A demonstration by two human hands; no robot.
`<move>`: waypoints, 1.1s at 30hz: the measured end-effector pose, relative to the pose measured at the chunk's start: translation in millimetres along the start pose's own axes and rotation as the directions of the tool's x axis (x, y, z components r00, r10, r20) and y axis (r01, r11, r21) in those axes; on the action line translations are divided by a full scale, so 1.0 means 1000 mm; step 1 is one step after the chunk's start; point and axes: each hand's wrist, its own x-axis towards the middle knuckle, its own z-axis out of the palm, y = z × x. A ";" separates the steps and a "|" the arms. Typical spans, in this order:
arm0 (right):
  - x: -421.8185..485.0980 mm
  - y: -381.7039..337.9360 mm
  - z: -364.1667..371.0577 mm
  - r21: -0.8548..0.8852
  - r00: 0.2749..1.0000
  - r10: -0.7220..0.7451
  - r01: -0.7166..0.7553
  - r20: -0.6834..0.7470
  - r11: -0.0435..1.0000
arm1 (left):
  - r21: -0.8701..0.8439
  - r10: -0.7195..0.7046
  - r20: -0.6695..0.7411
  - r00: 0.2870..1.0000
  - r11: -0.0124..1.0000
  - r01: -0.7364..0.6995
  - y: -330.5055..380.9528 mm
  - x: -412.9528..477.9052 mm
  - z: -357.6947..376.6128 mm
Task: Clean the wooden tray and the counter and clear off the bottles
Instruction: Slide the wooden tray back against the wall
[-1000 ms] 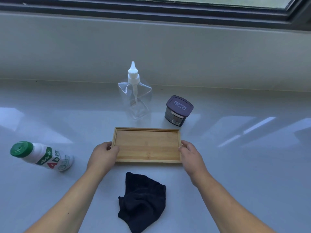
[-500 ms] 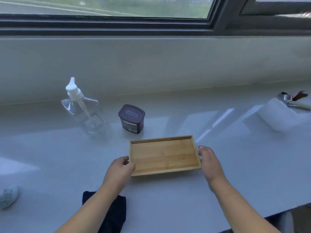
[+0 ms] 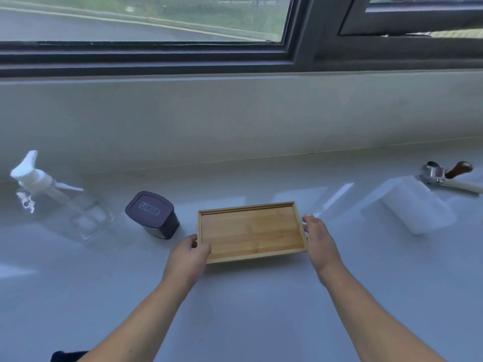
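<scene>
Both hands, left hand (image 3: 188, 253) and right hand (image 3: 319, 240), had fingers curled, pinching the short ends of the shallow rectangular bamboo tray (image 3: 252, 232) over the pale grey counter (image 3: 235, 309) (beside the dark-lidded jar (image 3: 153, 215)), seemingly mid-relocation, so next it'd need setting down flat somewhere clear.

Dark-framed window (image 3: 156, 52) above pale wall (image 3: 235, 113); road, grass outside, somewhat blurred; daylight glints on surface.

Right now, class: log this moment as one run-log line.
left hand: gripping wooden tray left end | right hand: holding right end | tray: bare, on counter | dark jar: left of tray
</scene>
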 end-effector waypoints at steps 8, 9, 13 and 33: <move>0.079 -0.030 0.001 -0.015 0.997 -0.004 0.005 0.076 1.000 | 0.028 -0.025 -0.096 0.995 0.999 0.028 0.054 0.042 0.028; 0.088 -0.035 0.003 -0.017 0.997 -0.003 0.005 0.083 1.000 | 0.039 -0.036 -0.109 0.993 0.998 0.041 0.057 0.050 0.031; 0.119 -0.050 0.015 -0.034 0.995 -0.013 0.016 0.095 0.999 | 0.044 -0.077 -0.163 0.984 0.995 0.085 0.069 0.078 0.035; 0.189 -0.074 0.051 -0.049 0.993 -0.036 0.042 0.115 0.998 | 0.042 -0.115 -0.272 0.955 0.990 0.132 0.102 0.144 0.032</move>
